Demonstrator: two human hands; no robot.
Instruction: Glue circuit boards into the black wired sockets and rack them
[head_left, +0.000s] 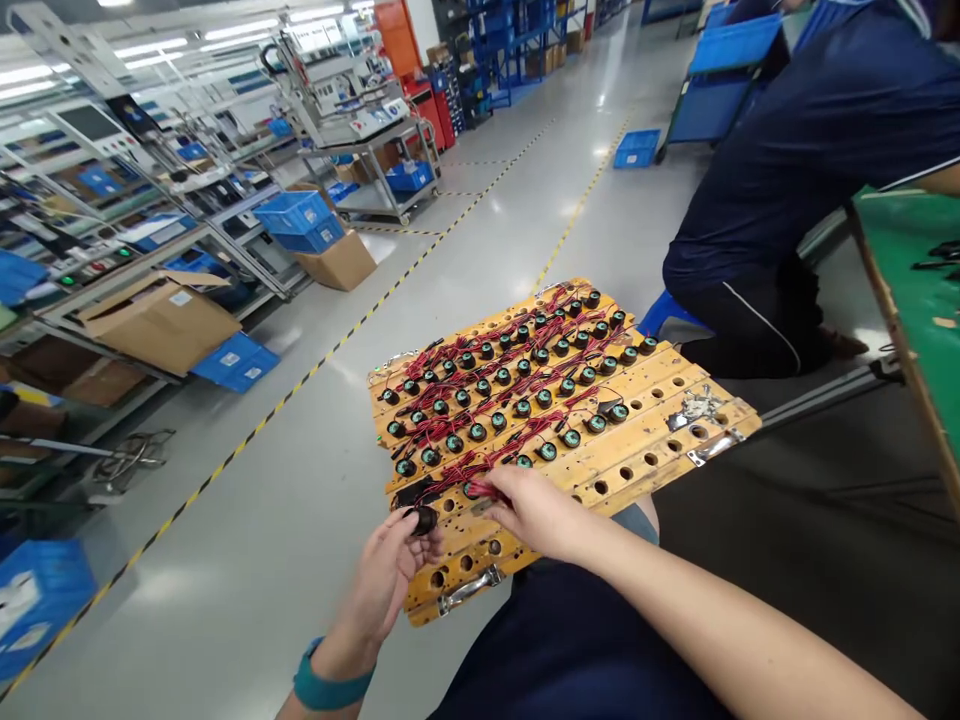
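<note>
A wooden board with rows of round holes lies across my lap. Many of its holes hold small round black parts with green tops, and bundles of red and black wire run between the rows. My left hand, wearing a teal wristband, pinches a round black part at the board's near left edge. Above the board, beside it, my right hand is closed on some red wires. Whether those wires join the black part in my left hand I cannot tell.
A person in dark clothes bends at the right, close to a green-topped table. Metal handles stick out from the board's edges. On the left stand workbenches, a cardboard box and blue crates.
</note>
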